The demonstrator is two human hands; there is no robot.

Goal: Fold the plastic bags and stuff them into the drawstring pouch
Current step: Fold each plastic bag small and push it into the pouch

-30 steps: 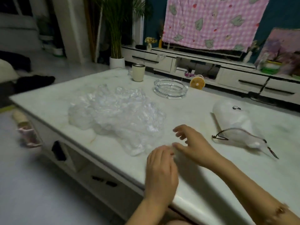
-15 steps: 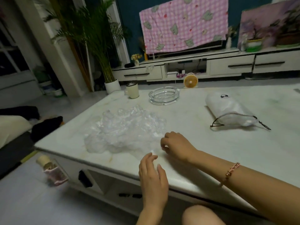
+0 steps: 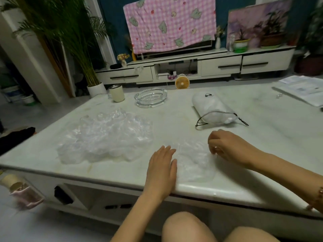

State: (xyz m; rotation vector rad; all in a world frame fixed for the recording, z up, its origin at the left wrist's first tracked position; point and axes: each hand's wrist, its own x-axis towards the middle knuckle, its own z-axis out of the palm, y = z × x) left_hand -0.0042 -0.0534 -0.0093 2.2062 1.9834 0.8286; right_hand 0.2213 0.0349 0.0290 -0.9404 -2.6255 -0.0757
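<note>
A heap of crumpled clear plastic bags point(image 3: 106, 137) lies on the left of the white marble table point(image 3: 262, 137). One clear bag point(image 3: 194, 159) is spread flat near the table's front edge, apart from the heap. My left hand point(image 3: 161, 169) rests flat on its left side, fingers together. My right hand point(image 3: 227, 147) pinches the bag's right upper edge with curled fingers. The white drawstring pouch point(image 3: 212, 109), with a black cord, lies on its side behind my right hand, bulging and not touched.
A glass ashtray point(image 3: 150, 97) and a cream mug point(image 3: 116, 93) stand at the table's far side. Papers point(image 3: 304, 89) lie at the far right. A small yellow fan point(image 3: 182, 82) sits on the floor behind. My knees are under the front edge.
One bag has been pulled right, out of the heap, and laid flat at the front edge. My right hand moved right with it; the left hand now presses on it. The camera shifted.
</note>
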